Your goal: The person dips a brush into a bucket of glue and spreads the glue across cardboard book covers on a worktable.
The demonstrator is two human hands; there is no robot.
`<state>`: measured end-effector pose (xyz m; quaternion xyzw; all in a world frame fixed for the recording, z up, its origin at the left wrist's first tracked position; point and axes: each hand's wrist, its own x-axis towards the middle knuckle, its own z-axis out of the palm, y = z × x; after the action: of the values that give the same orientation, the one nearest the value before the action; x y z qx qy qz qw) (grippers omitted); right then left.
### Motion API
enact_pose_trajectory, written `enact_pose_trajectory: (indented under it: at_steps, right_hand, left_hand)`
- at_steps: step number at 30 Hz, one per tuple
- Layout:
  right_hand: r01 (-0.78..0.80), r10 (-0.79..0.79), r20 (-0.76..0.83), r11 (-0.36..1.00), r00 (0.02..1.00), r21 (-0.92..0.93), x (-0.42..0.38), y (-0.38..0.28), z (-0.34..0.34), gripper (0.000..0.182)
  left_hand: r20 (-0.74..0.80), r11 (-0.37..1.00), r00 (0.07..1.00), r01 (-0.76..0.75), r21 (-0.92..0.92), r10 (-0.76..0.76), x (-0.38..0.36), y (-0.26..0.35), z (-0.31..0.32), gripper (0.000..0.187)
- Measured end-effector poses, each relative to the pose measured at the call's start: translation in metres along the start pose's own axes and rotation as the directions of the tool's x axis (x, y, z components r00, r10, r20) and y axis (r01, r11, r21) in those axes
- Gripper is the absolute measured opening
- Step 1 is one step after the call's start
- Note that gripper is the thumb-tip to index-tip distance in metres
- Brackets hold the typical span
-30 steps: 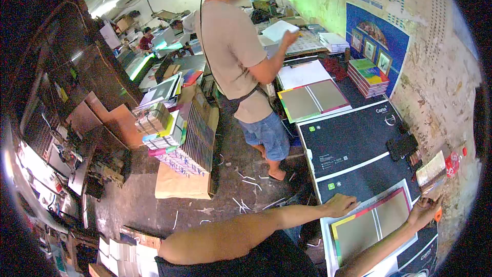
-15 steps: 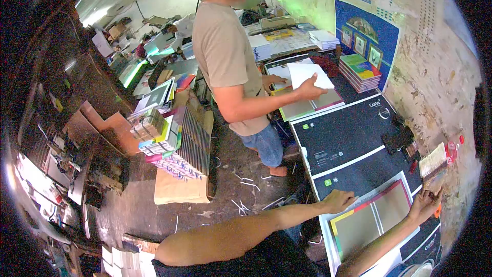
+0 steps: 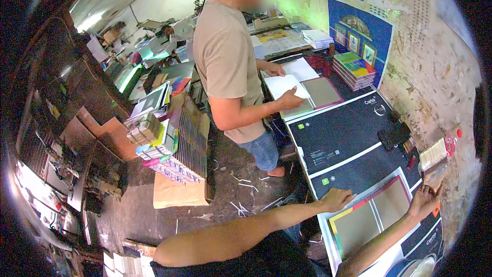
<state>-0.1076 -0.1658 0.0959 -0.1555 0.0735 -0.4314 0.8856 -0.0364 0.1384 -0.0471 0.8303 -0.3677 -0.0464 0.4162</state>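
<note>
On the dark table in front of me lies a cover sheet (image 3: 359,229) with grey-brown boards and a yellow and red border. My left hand (image 3: 336,200) is at the sheet's upper left edge, its fingers curled; whatever they hold, if anything, is too small to make out. At the sheet's right edge is my right hand (image 3: 425,202), raised a little, its fingers apart and nothing visible in them. White paper shows beneath my right forearm. An orange object (image 3: 436,209) lies beside my right hand.
A co-worker (image 3: 225,56) stands across to the left, both hands on white sheets (image 3: 287,86) over another cover. Stacked books (image 3: 354,71) stand by the wall. Near my right hand are a worn block (image 3: 433,155) and a red-capped bottle (image 3: 451,144). Bound stacks (image 3: 179,149) stand left.
The co-worker's hands and the white sheet have moved left and down over the other cover, and another white sheet shows behind. My hands have barely moved. The view has shifted slightly.
</note>
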Motion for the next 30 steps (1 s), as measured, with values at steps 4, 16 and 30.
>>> enact_pose_trajectory:
  at_steps: [4,16,30]
  right_hand:
    - [0.004,-0.004,0.02,1.0,1.0,-0.001,0.009,-0.005,-0.012,0.041]
    - [-0.237,0.166,0.695,0.972,0.699,0.006,0.038,-0.013,-0.045,0.041]
    - [0.045,-0.077,0.149,0.978,0.986,0.203,0.054,-0.046,-0.082,0.05]
  left_hand:
    - [-0.028,0.999,0.999,-0.029,0.017,0.029,0.001,-0.005,0.004,0.034]
    - [-0.071,0.999,0.997,-0.039,-0.016,0.038,0.001,-0.008,0.009,0.036]
    - [-0.03,0.999,0.999,-0.034,0.016,0.034,0.001,-0.009,0.007,0.033]
